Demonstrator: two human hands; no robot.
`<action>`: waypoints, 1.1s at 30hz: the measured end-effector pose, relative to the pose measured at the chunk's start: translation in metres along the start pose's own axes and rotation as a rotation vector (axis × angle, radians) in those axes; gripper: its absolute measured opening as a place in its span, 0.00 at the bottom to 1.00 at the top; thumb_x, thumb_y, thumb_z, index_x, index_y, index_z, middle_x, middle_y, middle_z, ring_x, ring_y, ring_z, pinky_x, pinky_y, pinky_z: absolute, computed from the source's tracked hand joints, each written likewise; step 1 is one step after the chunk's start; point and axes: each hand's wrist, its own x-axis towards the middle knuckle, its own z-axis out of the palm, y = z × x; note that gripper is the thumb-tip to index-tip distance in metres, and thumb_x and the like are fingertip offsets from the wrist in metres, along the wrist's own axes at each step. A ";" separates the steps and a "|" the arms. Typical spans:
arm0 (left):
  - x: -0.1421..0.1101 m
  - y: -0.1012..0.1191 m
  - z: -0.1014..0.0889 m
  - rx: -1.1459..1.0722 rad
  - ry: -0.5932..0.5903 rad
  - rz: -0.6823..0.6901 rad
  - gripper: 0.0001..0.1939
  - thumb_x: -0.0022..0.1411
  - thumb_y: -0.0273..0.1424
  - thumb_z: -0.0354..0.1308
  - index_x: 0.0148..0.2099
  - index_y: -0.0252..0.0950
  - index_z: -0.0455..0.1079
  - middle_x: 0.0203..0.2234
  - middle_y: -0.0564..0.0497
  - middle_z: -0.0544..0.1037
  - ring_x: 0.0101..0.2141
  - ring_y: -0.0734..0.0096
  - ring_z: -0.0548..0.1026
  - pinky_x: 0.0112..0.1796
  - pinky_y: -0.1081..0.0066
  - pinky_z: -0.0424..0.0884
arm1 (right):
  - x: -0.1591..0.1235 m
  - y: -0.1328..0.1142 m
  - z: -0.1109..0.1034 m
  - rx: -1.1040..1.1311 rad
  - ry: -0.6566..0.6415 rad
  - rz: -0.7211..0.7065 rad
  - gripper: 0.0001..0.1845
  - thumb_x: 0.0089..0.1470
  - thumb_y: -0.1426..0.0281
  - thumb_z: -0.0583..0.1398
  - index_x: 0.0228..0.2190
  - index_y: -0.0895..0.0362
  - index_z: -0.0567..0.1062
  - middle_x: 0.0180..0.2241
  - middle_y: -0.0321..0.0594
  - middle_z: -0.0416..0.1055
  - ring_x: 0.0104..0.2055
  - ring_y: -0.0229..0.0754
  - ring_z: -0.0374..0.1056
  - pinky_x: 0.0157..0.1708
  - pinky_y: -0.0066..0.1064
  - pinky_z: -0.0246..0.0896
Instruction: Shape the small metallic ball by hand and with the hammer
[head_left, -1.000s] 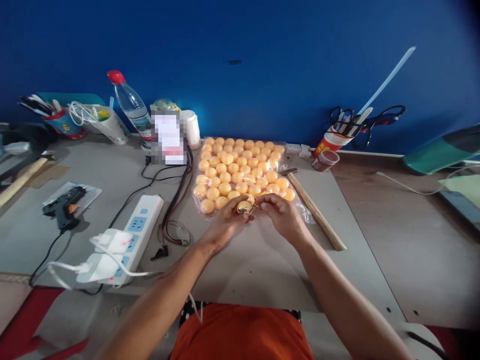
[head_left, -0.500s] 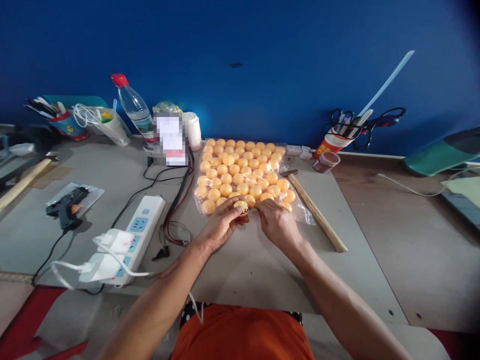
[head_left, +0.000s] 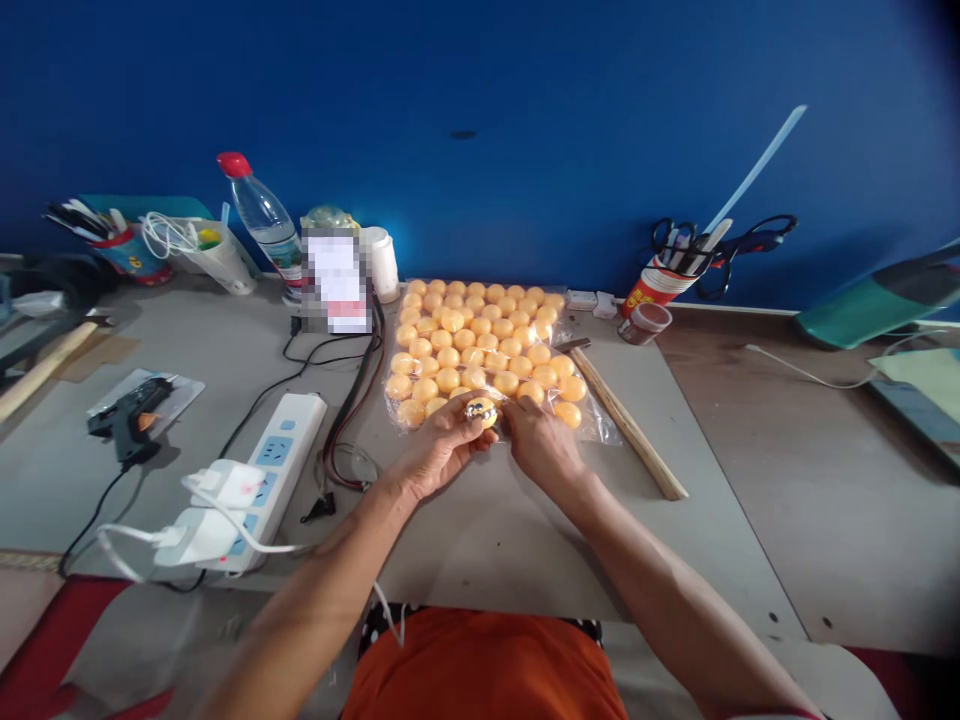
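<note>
Between the fingers of my left hand point(head_left: 444, 440) is a small yellow-orange ball point(head_left: 481, 411) with dark and silvery marks on its side. My left hand is closed round it. My right hand point(head_left: 545, 440) is beside the ball on the right, its thumb and forefinger pressed together close to it; what they pinch, if anything, is too small to make out. Just beyond both hands lies a clear plastic bag of orange balls point(head_left: 472, 355), packed flat in rows. My hands cover part of its near edge.
Right of the bag lies a hammer point(head_left: 630, 425) with a wooden handle. On the left are a white power strip point(head_left: 281, 470) with chargers, loose cables, and a black glue gun point(head_left: 135, 415). A water bottle point(head_left: 262, 225) and pen cups point(head_left: 660, 285) stand along the blue wall.
The ball in my left hand has turned, so more of its marked side shows. My right hand has shifted slightly left, closer to the ball. The whole view has moved a little.
</note>
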 end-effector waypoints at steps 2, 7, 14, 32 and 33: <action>0.000 -0.001 0.000 0.031 -0.001 -0.012 0.27 0.47 0.29 0.74 0.51 0.36 0.73 0.35 0.52 0.78 0.30 0.76 0.78 0.34 0.75 0.70 | 0.001 0.001 -0.001 -0.006 -0.001 -0.001 0.12 0.61 0.77 0.53 0.40 0.57 0.76 0.41 0.48 0.74 0.35 0.45 0.70 0.28 0.32 0.51; 0.002 -0.004 -0.003 0.073 0.003 -0.003 0.27 0.47 0.28 0.74 0.51 0.37 0.74 0.35 0.52 0.78 0.31 0.75 0.78 0.35 0.73 0.70 | 0.001 0.002 0.000 -0.012 0.008 -0.001 0.12 0.62 0.75 0.53 0.41 0.58 0.75 0.40 0.49 0.75 0.36 0.46 0.71 0.27 0.32 0.50; 0.002 -0.004 -0.001 0.086 0.009 -0.013 0.29 0.46 0.29 0.74 0.52 0.37 0.74 0.35 0.52 0.78 0.31 0.74 0.78 0.35 0.71 0.71 | -0.001 0.004 0.005 0.024 0.074 -0.028 0.11 0.62 0.74 0.52 0.39 0.59 0.75 0.41 0.48 0.74 0.36 0.46 0.71 0.27 0.32 0.49; 0.001 -0.005 0.001 0.126 0.008 0.001 0.28 0.47 0.33 0.74 0.52 0.38 0.74 0.34 0.51 0.78 0.32 0.72 0.78 0.36 0.71 0.70 | 0.002 0.020 0.020 0.544 0.325 -0.169 0.08 0.59 0.72 0.53 0.33 0.57 0.73 0.33 0.45 0.71 0.34 0.43 0.67 0.34 0.31 0.60; 0.001 -0.005 0.001 0.128 0.011 0.003 0.28 0.47 0.33 0.74 0.51 0.37 0.74 0.34 0.52 0.78 0.32 0.72 0.78 0.36 0.72 0.70 | 0.002 0.021 0.020 0.575 0.331 -0.173 0.09 0.58 0.73 0.54 0.33 0.57 0.74 0.33 0.45 0.71 0.34 0.43 0.67 0.35 0.31 0.61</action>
